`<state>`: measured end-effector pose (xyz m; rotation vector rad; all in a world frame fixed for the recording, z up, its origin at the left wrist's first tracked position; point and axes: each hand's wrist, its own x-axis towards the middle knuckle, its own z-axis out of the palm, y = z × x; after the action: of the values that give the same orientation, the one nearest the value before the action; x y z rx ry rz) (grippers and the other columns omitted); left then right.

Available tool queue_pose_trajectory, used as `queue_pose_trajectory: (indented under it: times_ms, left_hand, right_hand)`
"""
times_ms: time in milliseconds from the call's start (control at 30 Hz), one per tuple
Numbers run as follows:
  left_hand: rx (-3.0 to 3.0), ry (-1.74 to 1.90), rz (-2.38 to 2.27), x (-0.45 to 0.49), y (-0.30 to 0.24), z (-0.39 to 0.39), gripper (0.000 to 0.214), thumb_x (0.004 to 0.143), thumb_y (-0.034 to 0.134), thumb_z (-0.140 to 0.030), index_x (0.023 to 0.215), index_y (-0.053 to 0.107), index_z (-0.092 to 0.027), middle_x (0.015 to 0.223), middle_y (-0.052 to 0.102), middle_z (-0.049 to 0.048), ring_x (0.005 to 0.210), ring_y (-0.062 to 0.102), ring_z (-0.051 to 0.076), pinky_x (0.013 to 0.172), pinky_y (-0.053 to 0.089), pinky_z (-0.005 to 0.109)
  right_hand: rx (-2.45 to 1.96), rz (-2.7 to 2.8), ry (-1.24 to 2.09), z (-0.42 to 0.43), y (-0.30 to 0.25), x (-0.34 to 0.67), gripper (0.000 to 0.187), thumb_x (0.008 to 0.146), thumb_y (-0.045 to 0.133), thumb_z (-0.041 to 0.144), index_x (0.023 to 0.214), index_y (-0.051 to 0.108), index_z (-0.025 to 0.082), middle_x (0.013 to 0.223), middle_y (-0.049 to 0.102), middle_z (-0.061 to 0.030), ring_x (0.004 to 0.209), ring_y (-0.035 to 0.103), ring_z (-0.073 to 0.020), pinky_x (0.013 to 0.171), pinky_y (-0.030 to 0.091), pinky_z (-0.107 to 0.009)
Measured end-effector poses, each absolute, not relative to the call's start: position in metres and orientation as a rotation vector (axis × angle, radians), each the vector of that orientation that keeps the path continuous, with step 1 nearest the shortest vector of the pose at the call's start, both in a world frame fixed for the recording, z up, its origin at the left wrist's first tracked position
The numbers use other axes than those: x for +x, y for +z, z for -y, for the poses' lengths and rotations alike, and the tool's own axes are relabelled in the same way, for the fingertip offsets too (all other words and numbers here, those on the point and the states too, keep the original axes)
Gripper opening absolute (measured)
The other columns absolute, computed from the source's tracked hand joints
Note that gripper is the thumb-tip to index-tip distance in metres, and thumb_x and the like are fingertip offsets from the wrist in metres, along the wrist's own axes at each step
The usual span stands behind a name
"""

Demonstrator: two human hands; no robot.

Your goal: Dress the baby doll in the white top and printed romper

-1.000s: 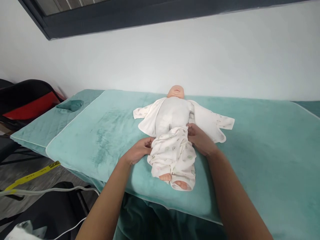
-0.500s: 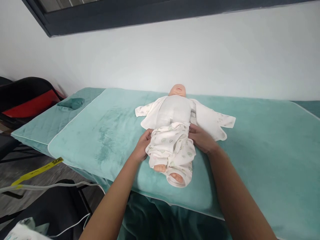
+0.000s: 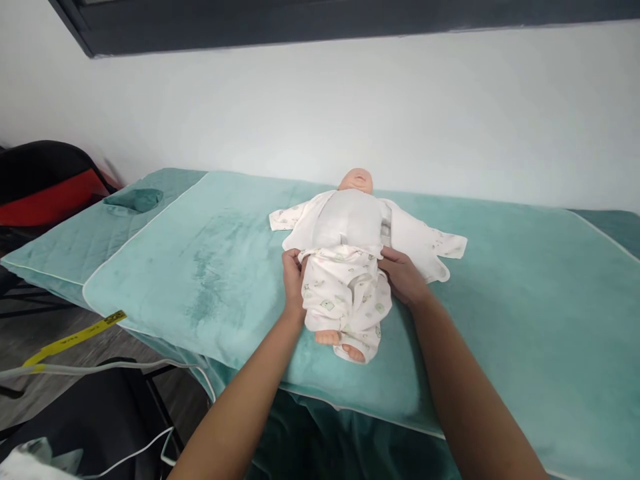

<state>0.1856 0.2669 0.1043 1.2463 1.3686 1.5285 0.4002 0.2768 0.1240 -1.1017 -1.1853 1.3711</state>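
A baby doll (image 3: 356, 180) lies on its back with its feet toward me. Its white patterned trousers (image 3: 333, 287) cover both legs, and the toes poke out of the cuffs. At the left side of the waistband my left hand (image 3: 294, 280) is closed on the cloth, fingers pinching the edge. My right hand (image 3: 403, 275) grips the waistband on the opposite side, its fingertips partly hidden by the fabric. A white jacket (image 3: 417, 240) lies spread open under the doll, sleeves out to both sides. The doll's pale torso (image 3: 347, 220) shows above the trousers.
The doll rests on a teal padded bed (image 3: 525, 320) against a white wall (image 3: 320, 113). Black chairs (image 3: 90, 413) stand at the left, with a pale cable (image 3: 100, 368) and a yellow tag (image 3: 83, 337) near the bed's edge. A dark window frame (image 3: 300, 23) runs above.
My left hand has moved up from beside the trouser leg to the waistband. The trousers sit straighter, and the cuffs have drawn up the legs a little. My right hand stays at the waist.
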Motion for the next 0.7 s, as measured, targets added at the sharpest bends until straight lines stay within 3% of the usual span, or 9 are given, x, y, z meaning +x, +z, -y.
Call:
queue_pose_trajectory:
  times_ms: [233, 400, 567, 700]
  left_hand:
    - [1.327, 1.441, -1.311, 0.187, 0.107, -0.277, 0.018, 0.088, 0.048, -0.035, 0.1, 0.048, -0.021, 0.089, 0.052, 0.0002, 0.082, 0.049, 0.014, 0.075, 0.044, 0.024]
    - [1.652, 1.328, -1.416, 0.185, 0.107, -0.267, 0.025, 0.089, 0.047, -0.031, 0.109, 0.056, -0.02, 0.112, 0.062, 0.0073, 0.105, 0.056, 0.021, 0.093, 0.044, 0.033]
    - [2.202, 0.988, -1.478, 0.176, 0.104, -0.26, 0.037, 0.085, 0.055, -0.028, 0.122, 0.056, -0.022, 0.128, 0.06, 0.0086, 0.135, 0.039, 0.03, 0.107, 0.033, 0.044]
    - [2.373, 0.799, -1.56, 0.166, 0.106, -0.254, 0.042, 0.089, 0.052, -0.029, 0.13, 0.051, -0.02, 0.131, 0.059, 0.0094, 0.137, 0.036, 0.029, 0.105, 0.032, 0.045]
  right_hand:
    - [-1.187, 1.159, 1.235, -0.272, 0.132, 0.4, 0.019, 0.07, 0.057, 0.035, 0.082, 0.062, 0.02, 0.077, 0.069, -0.0022, 0.08, 0.064, -0.0214, 0.063, 0.047, -0.028]
    - [-1.201, 1.1, 1.152, -0.272, 0.134, 0.402, 0.022, 0.074, 0.057, 0.038, 0.087, 0.062, 0.021, 0.082, 0.07, -0.0026, 0.083, 0.064, -0.0213, 0.067, 0.05, -0.028]
    - [-1.112, 1.018, 1.223, -0.278, 0.127, 0.404, 0.03, 0.073, 0.064, 0.039, 0.099, 0.065, 0.024, 0.092, 0.071, -0.0015, 0.088, 0.065, -0.0227, 0.069, 0.052, -0.03]
    - [-1.09, 0.999, 1.235, -0.279, 0.125, 0.405, 0.032, 0.073, 0.065, 0.038, 0.102, 0.065, 0.024, 0.096, 0.072, -0.0016, 0.09, 0.066, -0.0226, 0.069, 0.052, -0.029]
